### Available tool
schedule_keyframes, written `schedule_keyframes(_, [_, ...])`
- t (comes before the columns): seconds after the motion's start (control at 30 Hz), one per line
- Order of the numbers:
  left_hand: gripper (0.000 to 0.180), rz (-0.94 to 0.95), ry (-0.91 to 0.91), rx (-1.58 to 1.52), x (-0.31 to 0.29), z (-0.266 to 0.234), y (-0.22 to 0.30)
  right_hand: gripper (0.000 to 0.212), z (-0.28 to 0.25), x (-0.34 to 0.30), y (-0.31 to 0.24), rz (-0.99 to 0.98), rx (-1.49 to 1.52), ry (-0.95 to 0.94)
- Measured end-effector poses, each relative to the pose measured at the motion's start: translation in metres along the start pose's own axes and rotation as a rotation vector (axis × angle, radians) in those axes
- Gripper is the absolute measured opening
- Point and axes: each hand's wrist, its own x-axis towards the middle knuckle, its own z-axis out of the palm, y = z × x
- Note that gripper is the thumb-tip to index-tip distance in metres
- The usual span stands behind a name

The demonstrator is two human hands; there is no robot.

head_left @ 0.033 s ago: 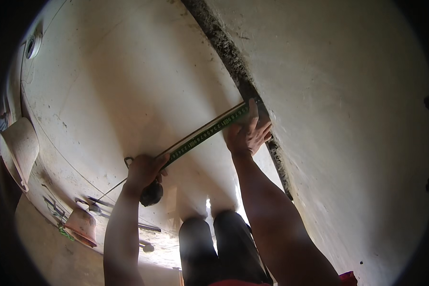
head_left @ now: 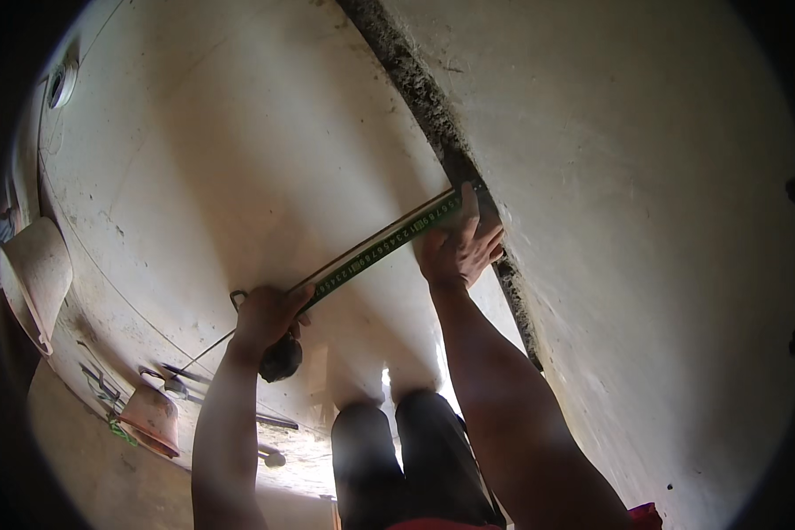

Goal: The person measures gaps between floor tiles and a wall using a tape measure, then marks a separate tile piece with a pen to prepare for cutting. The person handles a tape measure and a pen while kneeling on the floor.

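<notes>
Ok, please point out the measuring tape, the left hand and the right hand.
measuring tape (head_left: 380, 247): head view, middle of the green blade.
left hand (head_left: 269, 314): head view, back of the hand.
right hand (head_left: 458, 252): head view, back of the hand.

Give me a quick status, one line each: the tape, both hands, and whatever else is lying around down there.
Tape: pulled out, flat against the wall, slanting up toward the dark groove.
Left hand: shut on the tape's case end, low.
Right hand: fingers spread, pressing the tape's far end by the groove.
Orange pan: on the floor, tipped.
Pale pan: at the left, leaning on its side.
</notes>
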Motion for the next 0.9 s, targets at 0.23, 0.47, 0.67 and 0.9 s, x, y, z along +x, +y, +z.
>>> schedule_keyframes(0.23, [0.050, 0.050, -0.003, -0.087, 0.0065, 0.0014, -0.0091, 0.084, 0.0002, 0.0002, 0.0015, -0.012, -0.013, -0.007])
schedule_keyframes(0.47, [0.050, 0.051, -0.006, -0.096, 0.0057, 0.0007, -0.0096, 0.084, 0.0014, 0.0000, 0.0023, 0.009, -0.014, -0.034])
schedule_keyframes(0.67, [0.052, 0.045, -0.005, -0.054, 0.0026, -0.0003, -0.0051, 0.084, 0.0009, -0.0007, 0.0028, -0.001, -0.010, -0.030])
schedule_keyframes(0.9, [0.057, 0.044, -0.004, -0.003, 0.0006, -0.0018, -0.0009, 0.084, 0.0028, -0.0001, 0.0035, -0.015, -0.005, -0.004])
